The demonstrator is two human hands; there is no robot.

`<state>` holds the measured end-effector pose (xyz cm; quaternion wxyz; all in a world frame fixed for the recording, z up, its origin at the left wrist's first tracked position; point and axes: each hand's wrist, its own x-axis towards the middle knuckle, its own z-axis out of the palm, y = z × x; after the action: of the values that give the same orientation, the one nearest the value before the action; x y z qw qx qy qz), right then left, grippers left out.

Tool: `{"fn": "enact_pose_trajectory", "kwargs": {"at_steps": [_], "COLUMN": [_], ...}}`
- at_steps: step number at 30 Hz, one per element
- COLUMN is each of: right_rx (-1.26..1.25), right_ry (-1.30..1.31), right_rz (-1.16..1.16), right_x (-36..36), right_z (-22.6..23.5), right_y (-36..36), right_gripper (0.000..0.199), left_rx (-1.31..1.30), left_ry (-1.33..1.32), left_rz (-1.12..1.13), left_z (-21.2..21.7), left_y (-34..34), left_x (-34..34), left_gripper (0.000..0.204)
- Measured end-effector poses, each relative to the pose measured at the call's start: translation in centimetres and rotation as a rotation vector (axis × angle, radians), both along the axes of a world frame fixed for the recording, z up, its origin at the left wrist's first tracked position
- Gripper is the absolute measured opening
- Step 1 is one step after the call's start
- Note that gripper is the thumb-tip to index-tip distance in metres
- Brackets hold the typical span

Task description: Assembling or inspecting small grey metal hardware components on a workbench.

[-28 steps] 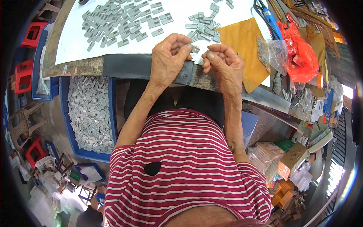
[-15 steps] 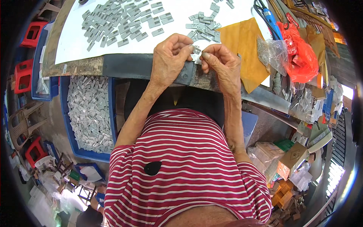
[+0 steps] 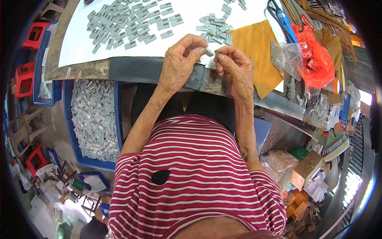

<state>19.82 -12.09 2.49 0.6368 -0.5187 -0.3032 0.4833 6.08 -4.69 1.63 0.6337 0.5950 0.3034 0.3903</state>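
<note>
Between the thumb and forefinger of my left hand (image 3: 181, 59) is a small grey plastic piece (image 3: 209, 52), held over the near edge of the table. My right hand (image 3: 236, 67) is just to the right of it, a small gap apart, with thumb and forefinger pinched. Whether something tiny sits in that pinch cannot be made out. Beyond my hands, a loose heap of grey plastic pieces (image 3: 215, 27) lies on white paper (image 3: 187, 40). Farther left on the same paper are many similar flat grey pieces (image 3: 131, 26), partly in rows.
A brown paper envelope (image 3: 256, 51) lies right of my hands, by a clear plastic bag (image 3: 292, 59), a red plastic bag (image 3: 318, 59) and a blue-handled tool (image 3: 284, 20) with a cable. Below the table at left stands a blue bin (image 3: 69, 119) full of grey pieces.
My hands have drawn slightly apart. The right fingers have come off the grey piece, which stays in my left hand and is now tilted.
</note>
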Motion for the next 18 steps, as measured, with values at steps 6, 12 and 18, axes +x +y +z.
{"fn": "enact_pose_trajectory", "kwargs": {"at_steps": [6, 12, 18], "right_rx": [-0.021, -0.072, -0.090], "right_ry": [0.034, -0.067, -0.095], "right_rz": [0.017, 0.033, 0.031], "right_x": [0.12, -0.02, -0.14], "right_z": [-0.06, -0.21, 0.11], "right_y": [0.08, -0.06, -0.06], "right_gripper": [0.012, 0.010, 0.011], "left_rx": [-0.039, -0.024, 0.004], "left_ry": [0.020, 0.006, 0.032], "left_rz": [-0.098, -0.112, -0.063], "left_z": [0.04, -0.07, -0.18], "left_y": [-0.02, -0.13, -0.30], "left_x": [-0.21, -0.21, -0.13], "left_gripper": [0.010, 0.010, 0.012]}}
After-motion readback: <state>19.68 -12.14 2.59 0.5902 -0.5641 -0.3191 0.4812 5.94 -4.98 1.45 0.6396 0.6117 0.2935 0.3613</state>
